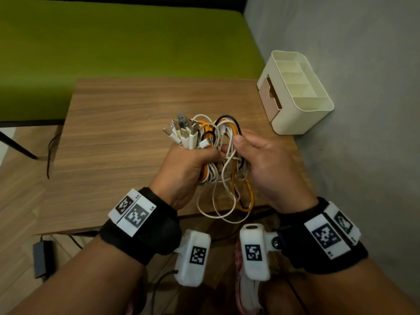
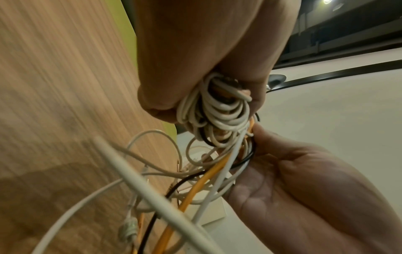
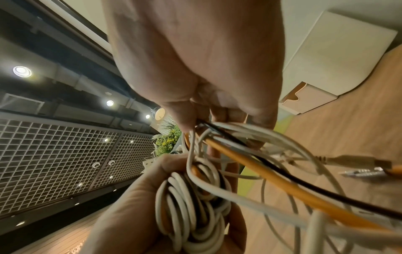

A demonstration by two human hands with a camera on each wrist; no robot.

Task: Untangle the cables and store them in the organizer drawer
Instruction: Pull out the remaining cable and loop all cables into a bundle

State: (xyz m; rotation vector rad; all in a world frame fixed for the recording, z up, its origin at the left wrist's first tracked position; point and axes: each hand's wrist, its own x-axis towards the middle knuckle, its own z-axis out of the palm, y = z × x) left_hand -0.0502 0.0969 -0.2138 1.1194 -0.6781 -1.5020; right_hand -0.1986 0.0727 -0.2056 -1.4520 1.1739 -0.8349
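A tangle of white, orange and black cables (image 1: 218, 155) is held above the wooden table (image 1: 118, 133). My left hand (image 1: 191, 164) grips the bundle in a fist (image 2: 195, 68), with several USB plugs (image 1: 181, 130) sticking up out of it. My right hand (image 1: 261, 160) pinches loops of the same tangle (image 3: 208, 130) between thumb and fingers at its right side. Loose loops (image 1: 227, 205) hang below both hands past the table's near edge. The cream organizer (image 1: 302, 114) stands at the table's far right, its tan drawer (image 1: 269, 98) pulled slightly out.
A grey wall (image 1: 363, 87) runs close along the table's right side. A green surface (image 1: 113, 42) lies beyond the table's far edge. A black power adapter (image 1: 42, 258) and a cord lie on the floor at the lower left.
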